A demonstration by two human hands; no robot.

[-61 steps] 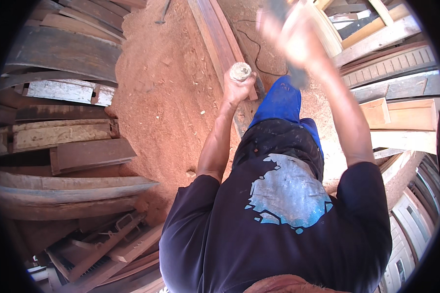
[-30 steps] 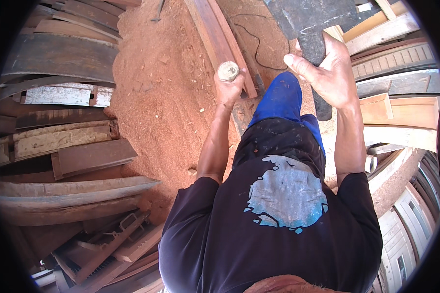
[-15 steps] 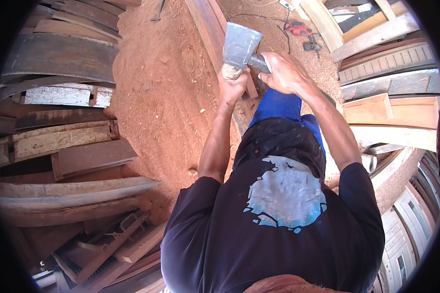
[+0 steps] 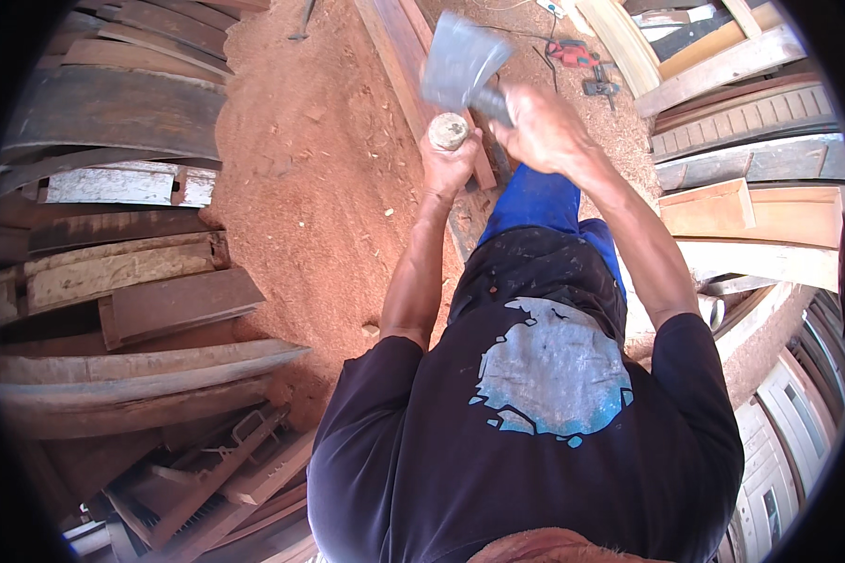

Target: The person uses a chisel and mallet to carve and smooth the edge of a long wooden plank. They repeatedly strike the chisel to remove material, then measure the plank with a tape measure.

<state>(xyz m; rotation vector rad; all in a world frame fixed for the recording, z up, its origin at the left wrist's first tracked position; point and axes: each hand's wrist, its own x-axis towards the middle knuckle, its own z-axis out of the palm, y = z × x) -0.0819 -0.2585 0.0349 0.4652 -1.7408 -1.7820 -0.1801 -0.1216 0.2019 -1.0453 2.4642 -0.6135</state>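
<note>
Sawdust-covered floor (image 4: 319, 188) around reddish timber beam (image 4: 391, 56). Left hand (image 4: 448, 171), grip wrapped around round-topped tool handle (image 4: 449, 131), at beam's near end; right hand (image 4: 546, 131), grip clasping paddle-shaped mallet (image 4: 462, 62), blurred over beam. Off-centre mallet blow could glance onto left hand.

Brightest toward 3 o'clock, glaring off a pale, flat wooden board (image 4: 760, 265). Sunk in shadow below a curved, brown timber beam (image 4: 141, 413) at 8 o'clock. Motion-smeared on a grey, flat-headed tool (image 4: 462, 64) near 12 o'clock. Bowed at the edges.
</note>
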